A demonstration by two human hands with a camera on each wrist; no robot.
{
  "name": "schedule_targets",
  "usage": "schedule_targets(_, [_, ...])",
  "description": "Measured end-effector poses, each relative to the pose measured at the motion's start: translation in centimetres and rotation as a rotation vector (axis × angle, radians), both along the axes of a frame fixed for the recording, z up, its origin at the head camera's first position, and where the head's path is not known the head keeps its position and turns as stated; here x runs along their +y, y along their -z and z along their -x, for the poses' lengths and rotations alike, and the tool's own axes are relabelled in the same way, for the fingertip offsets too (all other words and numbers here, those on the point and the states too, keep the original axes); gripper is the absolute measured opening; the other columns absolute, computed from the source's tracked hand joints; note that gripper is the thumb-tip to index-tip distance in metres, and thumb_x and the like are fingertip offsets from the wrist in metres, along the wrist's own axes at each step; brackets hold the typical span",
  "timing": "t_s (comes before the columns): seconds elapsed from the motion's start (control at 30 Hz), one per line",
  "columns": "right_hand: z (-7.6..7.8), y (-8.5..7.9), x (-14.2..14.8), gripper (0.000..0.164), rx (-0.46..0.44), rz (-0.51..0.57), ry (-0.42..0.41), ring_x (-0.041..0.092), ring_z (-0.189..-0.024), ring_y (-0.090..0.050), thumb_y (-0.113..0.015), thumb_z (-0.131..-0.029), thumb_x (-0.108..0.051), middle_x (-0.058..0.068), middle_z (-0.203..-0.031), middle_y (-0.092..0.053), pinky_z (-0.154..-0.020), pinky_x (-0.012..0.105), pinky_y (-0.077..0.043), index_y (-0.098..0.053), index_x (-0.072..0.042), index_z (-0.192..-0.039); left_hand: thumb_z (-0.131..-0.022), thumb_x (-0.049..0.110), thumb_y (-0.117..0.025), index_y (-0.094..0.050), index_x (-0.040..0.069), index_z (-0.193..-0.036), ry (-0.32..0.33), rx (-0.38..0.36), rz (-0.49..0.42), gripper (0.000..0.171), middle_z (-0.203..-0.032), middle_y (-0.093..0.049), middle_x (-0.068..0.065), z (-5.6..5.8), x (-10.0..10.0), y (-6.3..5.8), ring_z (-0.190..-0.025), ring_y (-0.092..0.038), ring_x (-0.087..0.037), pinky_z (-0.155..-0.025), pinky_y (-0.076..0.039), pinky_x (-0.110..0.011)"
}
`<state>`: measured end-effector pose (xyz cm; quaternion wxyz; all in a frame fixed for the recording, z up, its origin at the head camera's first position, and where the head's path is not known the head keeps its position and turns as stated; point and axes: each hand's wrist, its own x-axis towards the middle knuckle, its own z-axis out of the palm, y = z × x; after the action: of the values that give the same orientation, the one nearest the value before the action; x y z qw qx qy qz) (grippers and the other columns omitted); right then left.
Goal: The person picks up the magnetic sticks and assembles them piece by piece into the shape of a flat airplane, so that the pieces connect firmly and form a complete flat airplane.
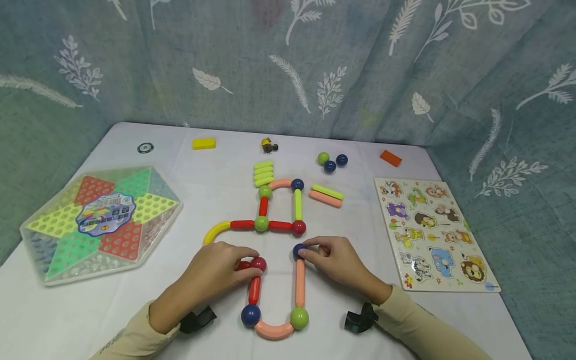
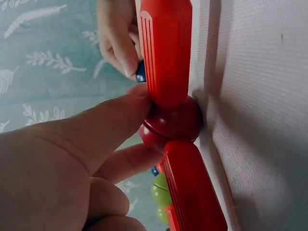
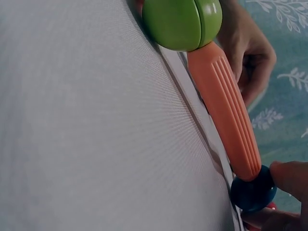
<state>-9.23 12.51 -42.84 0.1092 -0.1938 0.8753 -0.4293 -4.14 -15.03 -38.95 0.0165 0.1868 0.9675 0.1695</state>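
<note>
My left hand (image 1: 222, 265) pinches a red ball (image 2: 171, 122) between thumb and finger. Two red rods (image 2: 168, 53) meet at that ball, and one runs down to a blue ball (image 1: 250, 315). Across from it, my right hand (image 1: 335, 257) pinches another blue ball (image 3: 254, 188) at the top of a ribbed salmon rod (image 3: 226, 110). That rod's lower end joins a green ball (image 3: 178, 21). A curved salmon piece (image 1: 274, 331) links the green ball and the lower blue ball, making a U shape. Just beyond my right fingertips sits a second red ball (image 1: 299, 228).
Farther up, more rods and balls form a closed loop, with a yellow curved piece (image 1: 216, 231) at its left. Loose short green rods (image 1: 263, 173), two longer rods and three balls lie behind. A hexagonal board game (image 1: 148, 250) stands left, an animal puzzle board (image 1: 432, 235) right.
</note>
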Motion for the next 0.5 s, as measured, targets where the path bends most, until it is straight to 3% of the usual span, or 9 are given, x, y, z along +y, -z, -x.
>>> schedule_targets(0.27, [-0.12, 0.3, 0.19, 0.032, -0.02, -0.011, -0.048, 0.007, -0.047, -0.037, -0.064, -0.078, -0.059, -0.007, -0.05, -0.042, -0.043, 0.023, -0.025, -0.069, -0.036, -0.098, -0.074, 0.053, -0.072, -0.073, 0.027, -0.097, -0.008, 0.015, -0.009, 0.035, -0.051, -0.04, 0.023, -0.02, -0.04, 0.29, -0.051, -0.038, -0.004, -0.047, -0.028, -0.024])
schedule_targets(0.5, [0.03, 0.47, 0.32, 0.033, -0.007, -0.01, -0.106, 0.006, -0.047, -0.037, -0.063, -0.079, -0.058, -0.008, -0.05, -0.042, -0.043, 0.023, -0.026, -0.069, -0.035, -0.101, -0.074, 0.055, -0.071, -0.073, 0.029, -0.098, -0.018, 0.001, -0.011, 0.036, -0.046, -0.035, 0.017, 0.07, -0.13, 0.35, -0.047, -0.034, -0.004, -0.046, -0.026, -0.024])
